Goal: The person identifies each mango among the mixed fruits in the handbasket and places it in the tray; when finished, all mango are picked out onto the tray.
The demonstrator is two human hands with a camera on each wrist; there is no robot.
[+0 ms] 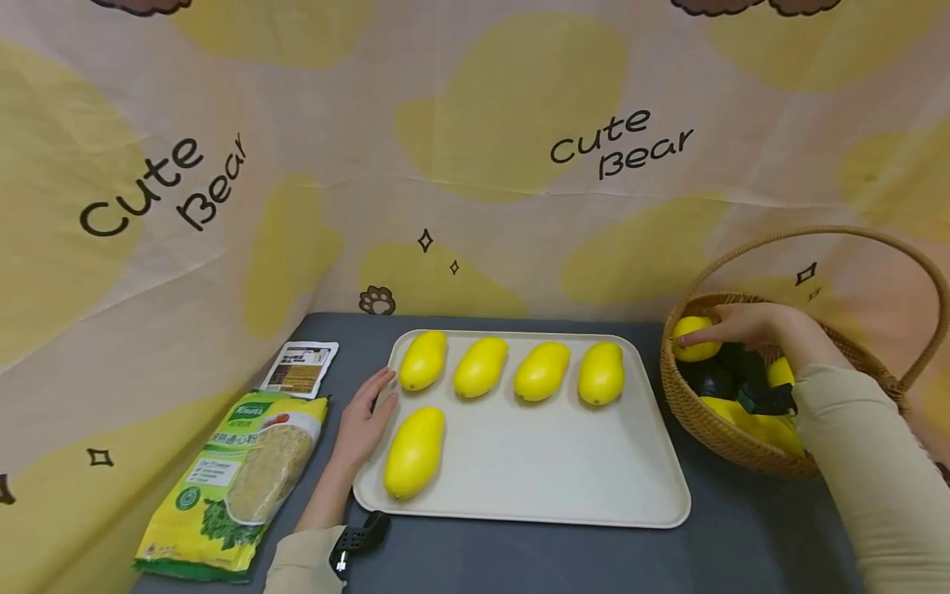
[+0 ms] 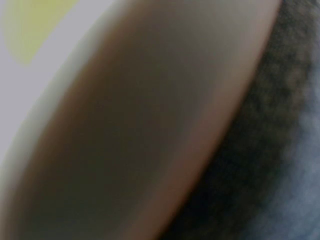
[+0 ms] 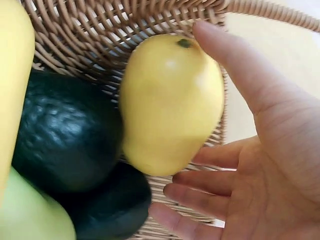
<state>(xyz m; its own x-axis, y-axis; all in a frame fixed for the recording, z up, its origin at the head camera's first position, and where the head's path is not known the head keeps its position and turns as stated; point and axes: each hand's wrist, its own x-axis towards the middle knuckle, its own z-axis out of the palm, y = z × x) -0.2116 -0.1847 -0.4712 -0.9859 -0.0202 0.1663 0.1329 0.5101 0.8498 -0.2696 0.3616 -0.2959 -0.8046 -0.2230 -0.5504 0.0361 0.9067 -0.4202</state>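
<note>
Inside woven basket (image 1: 690, 412), right hand (image 1: 757, 323) pinching smooth oval fruit (image 3: 172, 105), left hand (image 1: 362, 427) relaxed at round-cornered tray (image 1: 534, 462)

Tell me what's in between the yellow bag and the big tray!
In the head view, the left hand and forearm lie between the yellow bag and the tray, with some bare grey table showing there too.

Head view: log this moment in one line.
tray: five yellow fruits | right hand: at yellow fruit in basket | left hand: at tray edge
</note>
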